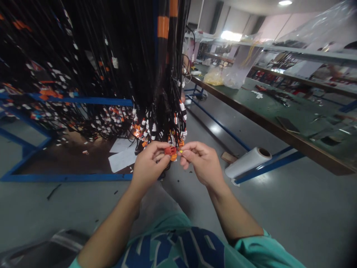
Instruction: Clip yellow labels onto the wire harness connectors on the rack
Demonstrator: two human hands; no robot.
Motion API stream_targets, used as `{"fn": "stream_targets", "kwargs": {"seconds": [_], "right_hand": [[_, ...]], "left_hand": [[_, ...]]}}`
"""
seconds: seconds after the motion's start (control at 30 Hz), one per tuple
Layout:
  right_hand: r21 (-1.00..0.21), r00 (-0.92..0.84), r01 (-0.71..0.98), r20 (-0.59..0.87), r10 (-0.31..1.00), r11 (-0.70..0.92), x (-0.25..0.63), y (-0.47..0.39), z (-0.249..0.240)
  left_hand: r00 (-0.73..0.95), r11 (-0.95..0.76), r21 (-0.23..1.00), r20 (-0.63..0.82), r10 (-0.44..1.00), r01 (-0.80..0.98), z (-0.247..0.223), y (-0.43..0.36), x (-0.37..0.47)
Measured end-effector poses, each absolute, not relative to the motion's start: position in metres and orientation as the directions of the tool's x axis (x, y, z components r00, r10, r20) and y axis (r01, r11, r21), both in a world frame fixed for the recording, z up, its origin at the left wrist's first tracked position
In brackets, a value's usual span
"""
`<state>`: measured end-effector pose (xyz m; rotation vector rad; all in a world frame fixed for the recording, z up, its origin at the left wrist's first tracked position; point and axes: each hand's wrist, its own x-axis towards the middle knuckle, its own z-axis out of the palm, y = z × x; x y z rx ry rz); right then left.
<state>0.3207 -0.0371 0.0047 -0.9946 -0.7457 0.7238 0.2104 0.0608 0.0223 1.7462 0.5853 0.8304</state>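
My left hand (152,160) is closed on a red connector (170,150), pinched between thumb and fingers. Just beneath it shows an orange connector (173,157). To the right, my right hand (199,160) pinches a small yellow piece (181,151) a short way from the red connector; its exact kind is too small to make out. Right behind both hands hangs a thick bundle of black cables (167,100) with white and orange connectors at its lower ends.
Many more black wire harnesses (97,56) hang at the left over a blue metal frame (83,177). White sheets (122,156) lie on its base board. At the right stands a green-topped workbench (267,115) with plastic bags (223,77); a roll of film (248,162) leans below.
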Motion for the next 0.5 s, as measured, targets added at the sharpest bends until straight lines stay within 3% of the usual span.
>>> {"fn": "stream_targets", "kwargs": {"seconds": [0.2,0.5], "right_hand": [[-0.896,0.579,0.135,0.417,0.700,0.422,0.312,-0.030,0.003],[-0.895,0.563,0.208,0.439,0.701,0.394,0.312,-0.029,0.004]], "left_hand": [[0.621,-0.291,0.956,0.249,0.743,-0.035,0.024,0.057,0.214],[0.617,-0.402,0.915,0.336,0.712,-0.035,0.019,0.058,0.213]]}}
